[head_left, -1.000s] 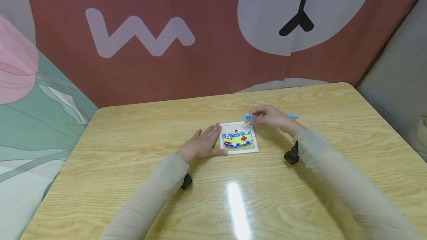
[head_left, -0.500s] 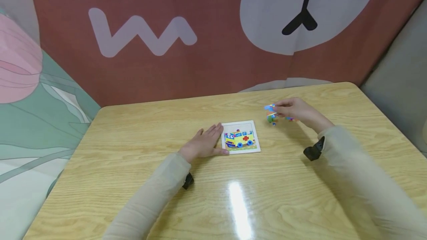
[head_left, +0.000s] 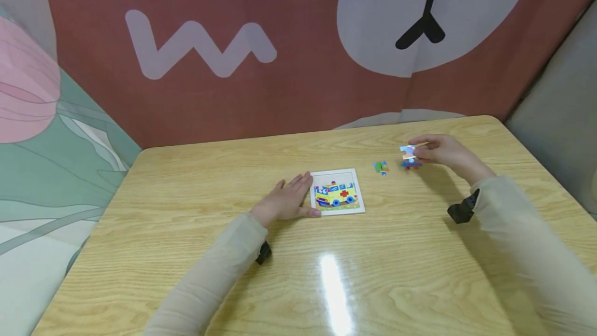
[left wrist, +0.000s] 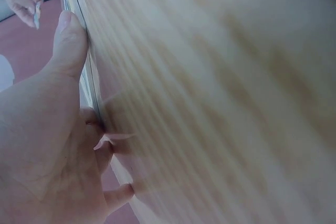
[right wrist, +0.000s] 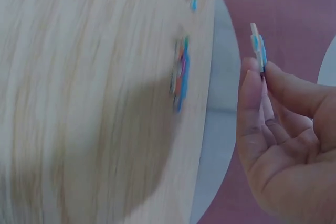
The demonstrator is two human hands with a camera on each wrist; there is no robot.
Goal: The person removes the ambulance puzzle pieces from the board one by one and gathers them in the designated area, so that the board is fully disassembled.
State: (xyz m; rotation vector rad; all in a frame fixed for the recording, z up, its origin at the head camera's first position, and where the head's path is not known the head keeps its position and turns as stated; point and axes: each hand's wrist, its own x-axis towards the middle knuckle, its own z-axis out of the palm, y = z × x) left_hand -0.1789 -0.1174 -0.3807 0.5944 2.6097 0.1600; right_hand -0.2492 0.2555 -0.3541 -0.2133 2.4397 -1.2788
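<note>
My left hand (head_left: 286, 202) rests at the left edge of a white-framed jigsaw puzzle (head_left: 333, 176), fingers extended and thumb at its lower left corner. A yellow ambulance picture fills the puzzle's lower part; a pale strip lies bare above it. To the right, my right hand (head_left: 445, 153) pinches a small blue-and-orange puzzle piece (head_left: 408, 151) between thumb and fingers, raised off the table. The right wrist view shows that piece (right wrist: 258, 45) edge-on. Below it on the table lie more colourful pieces (right wrist: 181, 74). In the left wrist view, the left thumb (left wrist: 70, 43) touches the frame's edge.
A green-and-orange piece (head_left: 381, 167) lies between the frame and my right hand, with a small blue bit beside it. The wooden table (head_left: 224, 170) meets a red patterned wall covering (head_left: 298, 92) at the back. Black wrist cameras (head_left: 463, 210) hang under both sleeves.
My right hand has moved right, from above the frame's top right corner to over the loose pieces, still pinching a piece. The left hand stays at the frame, which has not visibly moved.
</note>
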